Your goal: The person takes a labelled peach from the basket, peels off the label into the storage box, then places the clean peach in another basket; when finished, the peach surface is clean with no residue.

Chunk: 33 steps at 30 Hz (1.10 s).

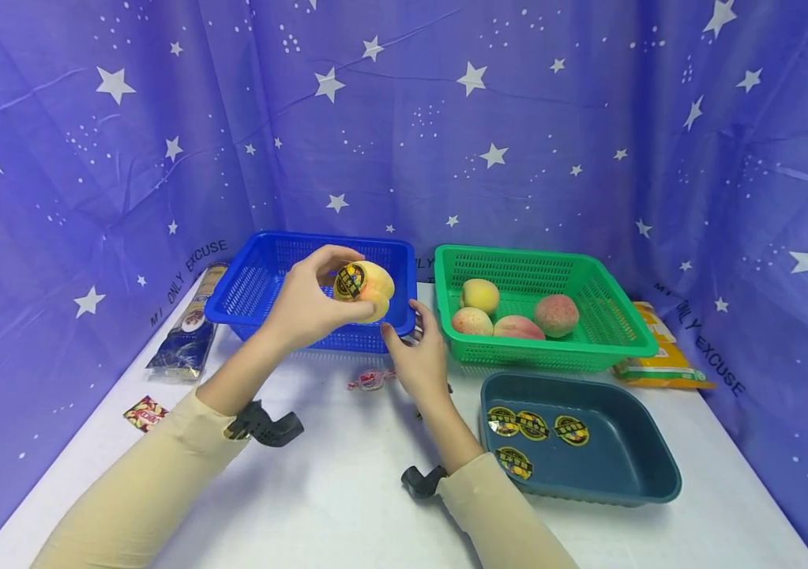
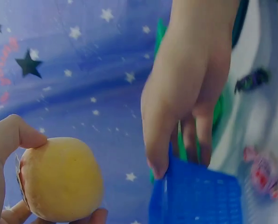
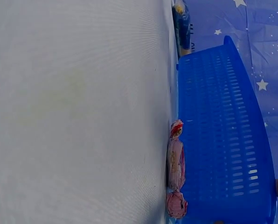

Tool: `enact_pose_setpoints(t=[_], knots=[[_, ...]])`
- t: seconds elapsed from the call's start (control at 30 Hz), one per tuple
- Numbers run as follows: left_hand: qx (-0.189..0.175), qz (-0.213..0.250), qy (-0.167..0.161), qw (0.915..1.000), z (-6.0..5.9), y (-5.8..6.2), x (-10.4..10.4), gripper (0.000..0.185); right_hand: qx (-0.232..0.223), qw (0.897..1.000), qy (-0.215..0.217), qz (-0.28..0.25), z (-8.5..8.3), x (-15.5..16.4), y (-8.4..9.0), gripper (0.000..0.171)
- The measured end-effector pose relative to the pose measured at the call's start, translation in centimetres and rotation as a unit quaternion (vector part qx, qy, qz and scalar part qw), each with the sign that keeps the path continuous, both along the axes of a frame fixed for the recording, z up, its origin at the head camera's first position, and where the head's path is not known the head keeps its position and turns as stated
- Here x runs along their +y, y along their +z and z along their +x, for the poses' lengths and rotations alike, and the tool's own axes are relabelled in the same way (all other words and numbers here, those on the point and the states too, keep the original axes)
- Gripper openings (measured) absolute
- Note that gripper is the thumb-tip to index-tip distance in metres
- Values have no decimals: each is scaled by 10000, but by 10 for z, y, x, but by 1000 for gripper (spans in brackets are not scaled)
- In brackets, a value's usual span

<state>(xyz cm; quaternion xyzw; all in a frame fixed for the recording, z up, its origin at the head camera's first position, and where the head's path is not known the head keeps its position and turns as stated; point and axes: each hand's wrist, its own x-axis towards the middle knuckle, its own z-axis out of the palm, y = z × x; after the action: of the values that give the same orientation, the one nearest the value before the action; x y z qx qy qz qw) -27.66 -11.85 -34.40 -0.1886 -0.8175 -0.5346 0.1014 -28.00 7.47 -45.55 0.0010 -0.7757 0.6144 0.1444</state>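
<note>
In the head view my left hand (image 1: 304, 304) holds a yellow peach (image 1: 379, 281) between thumb and fingers, above the blue basket (image 1: 332, 338). A round black-and-gold sticker (image 1: 350, 281) is on the peach's left side. The left wrist view shows the plain yellow side of the peach (image 2: 66, 179). My right hand (image 1: 421, 359) grips the blue basket at its front right corner, thumb on the front and fingers along the right side. Part of the basket's inside is hidden behind the left hand and the peach.
Right of the blue basket, a green basket (image 1: 553, 356) holds several peaches. Before it sits a dark teal tray (image 1: 617, 450) with several stickers. Wrapped candy (image 1: 371, 380) lies by the blue basket; a red packet (image 1: 145, 413), blue bag (image 1: 183, 348) and yellow bag (image 1: 667, 363) lie farther out.
</note>
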Motion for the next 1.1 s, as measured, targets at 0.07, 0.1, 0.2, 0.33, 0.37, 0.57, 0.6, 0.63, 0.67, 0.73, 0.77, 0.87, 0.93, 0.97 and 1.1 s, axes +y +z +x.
enact_pose_setpoints(t=[0.07, 0.1, 0.2, 0.33, 0.37, 0.57, 0.6, 0.63, 0.67, 0.73, 0.77, 0.87, 0.93, 0.97, 1.1], knots=[[53, 67, -34, 10000, 14, -7, -2, 67, -1, 10000, 5, -31, 0, 1, 0, 71], [55, 93, -48, 9999, 20, -11, -3, 67, -7, 10000, 3, -38, 0, 1, -1, 70], [24, 93, -116, 9999, 36, -28, -5, 68, -43, 10000, -53, -55, -1, 1, -1, 69], [-190, 139, -311, 9992, 52, -56, -6, 70, -19, 9999, -102, -55, 0, 1, -1, 70], [-271, 168, -373, 9988, 56, -63, -6, 70, -1, 9999, -92, -46, 0, 0, -1, 70], [-664, -17, -654, 9956, 72, -99, -6, 73, 24, 10000, 14, -92, 1, -4, 1, 72], [-683, -73, -727, 9950, 73, -104, -5, 73, 18, 9999, 10, -103, 1, -5, 1, 71], [-694, -131, -809, 9942, 73, -108, -5, 74, 18, 9999, -6, -111, 1, -5, 1, 71], [-700, -166, -906, 9933, 74, -112, -4, 74, 5, 9999, -30, -97, 1, -4, 0, 71], [-676, -243, -1084, 9915, 75, -118, -3, 75, -9, 10000, -65, -61, 2, -4, -1, 71], [-664, -272, -1174, 9905, 76, -120, -3, 75, -13, 10000, -85, -42, 2, -4, -1, 71], [-582, -441, -1343, 9882, 78, -126, -1, 73, -11, 9999, -100, -22, 3, -3, -2, 72], [-496, -615, -1376, 9873, 78, -129, 1, 73, -5, 9999, -93, -59, 3, -2, -1, 72], [-470, -692, -1384, 9868, 78, -130, 2, 72, -20, 9999, -91, -72, 3, -2, -1, 72], [-418, -843, -1444, 9850, 78, -135, 6, 73, -32, 9999, -82, -67, 3, 0, 0, 71]])
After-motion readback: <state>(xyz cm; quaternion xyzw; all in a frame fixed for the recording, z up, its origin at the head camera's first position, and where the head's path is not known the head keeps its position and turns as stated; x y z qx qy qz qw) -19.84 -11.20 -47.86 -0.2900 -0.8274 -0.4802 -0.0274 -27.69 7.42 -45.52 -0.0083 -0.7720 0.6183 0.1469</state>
